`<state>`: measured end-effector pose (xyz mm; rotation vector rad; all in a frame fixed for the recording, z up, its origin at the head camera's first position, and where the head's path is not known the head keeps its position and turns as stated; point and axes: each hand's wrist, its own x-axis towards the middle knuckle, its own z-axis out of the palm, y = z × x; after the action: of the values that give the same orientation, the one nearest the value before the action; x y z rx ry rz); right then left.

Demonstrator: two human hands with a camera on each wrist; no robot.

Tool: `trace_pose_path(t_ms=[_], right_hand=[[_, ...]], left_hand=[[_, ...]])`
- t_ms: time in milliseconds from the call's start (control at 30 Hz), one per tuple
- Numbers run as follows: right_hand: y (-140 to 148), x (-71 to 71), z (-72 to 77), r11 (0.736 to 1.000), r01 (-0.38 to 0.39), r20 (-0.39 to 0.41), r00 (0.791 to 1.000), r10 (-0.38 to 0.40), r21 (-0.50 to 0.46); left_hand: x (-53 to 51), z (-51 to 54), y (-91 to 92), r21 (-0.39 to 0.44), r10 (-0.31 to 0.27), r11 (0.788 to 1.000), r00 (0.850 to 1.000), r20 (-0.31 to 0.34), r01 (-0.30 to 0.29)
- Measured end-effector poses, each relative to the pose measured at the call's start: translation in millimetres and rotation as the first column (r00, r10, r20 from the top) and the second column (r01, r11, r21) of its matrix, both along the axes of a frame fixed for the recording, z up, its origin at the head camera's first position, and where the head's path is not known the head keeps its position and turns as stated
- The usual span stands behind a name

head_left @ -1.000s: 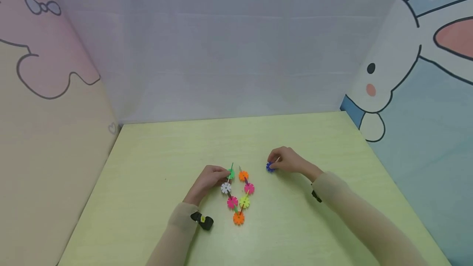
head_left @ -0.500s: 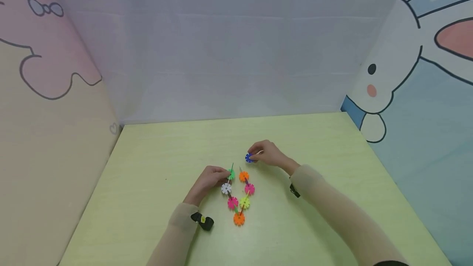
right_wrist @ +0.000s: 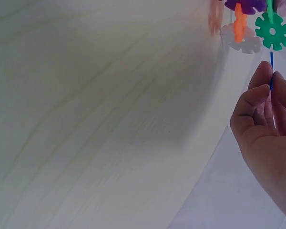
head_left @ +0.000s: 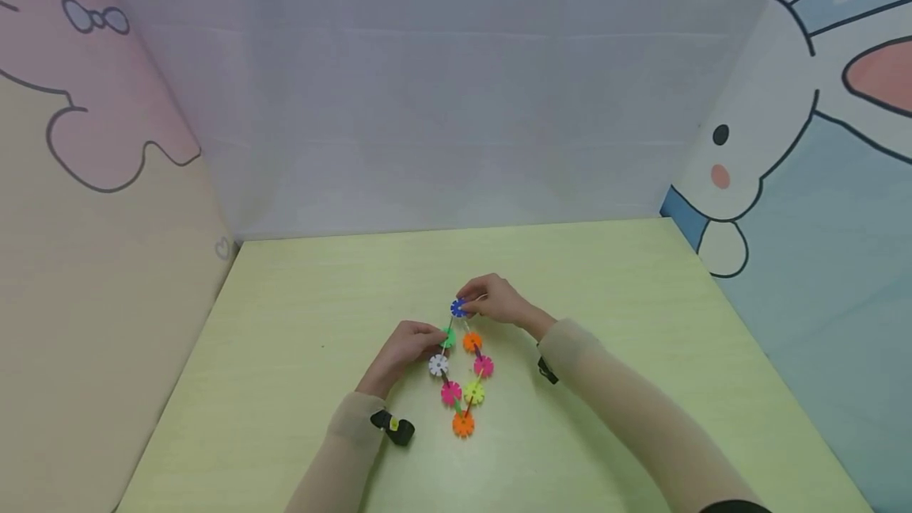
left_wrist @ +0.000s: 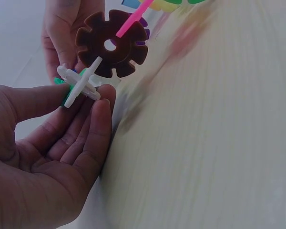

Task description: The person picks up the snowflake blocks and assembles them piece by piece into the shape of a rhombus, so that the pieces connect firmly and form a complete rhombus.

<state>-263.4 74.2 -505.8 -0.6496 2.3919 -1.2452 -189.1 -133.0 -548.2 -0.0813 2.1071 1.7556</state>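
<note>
In the head view a loop of notched plastic snowflake discs lies on the table. My left hand pinches the green disc at the loop's upper left. My right hand pinches a blue disc by its edge, at the top of the loop. Below the blue disc is an upper-right orange disc. In the right wrist view the blue disc is edge-on, just beside the green disc; I cannot tell whether they interlock. The left wrist view has a brown disc beyond white discs.
The loop continues down through a white disc, pink discs such as the right one, a yellow disc and a bottom orange disc. The pale table meets a back curtain and patterned side walls.
My right hand has carried the blue disc leftward from the right side to the top of the loop. My left hand has stayed on the green disc.
</note>
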Motion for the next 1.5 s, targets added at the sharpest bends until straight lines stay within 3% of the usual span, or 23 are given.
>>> trace_pose_path(t_ms=[767, 1300, 1500], right_hand=[[-8.5, 0.1, -0.5, 0.999, -0.035, -0.002, 0.999, 0.035, 0.023], [-11.3, -3.1, 0.8, 0.996, -0.083, 0.036, 0.996, 0.082, 0.035], [-11.3, -1.9, -1.0, 0.997, -0.059, 0.046, 0.997, 0.057, 0.04]], left_hand=[[1.7, 1.6, 2.4, 0.018, 0.022, 1.0, 0.999, -0.034, -0.022], [1.8, 0.5, 2.6, 0.048, 0.046, 0.998, 0.999, -0.006, -0.046], [2.6, 2.5, 1.0, 0.029, 0.02, 0.999, 1.0, -0.004, -0.02]])
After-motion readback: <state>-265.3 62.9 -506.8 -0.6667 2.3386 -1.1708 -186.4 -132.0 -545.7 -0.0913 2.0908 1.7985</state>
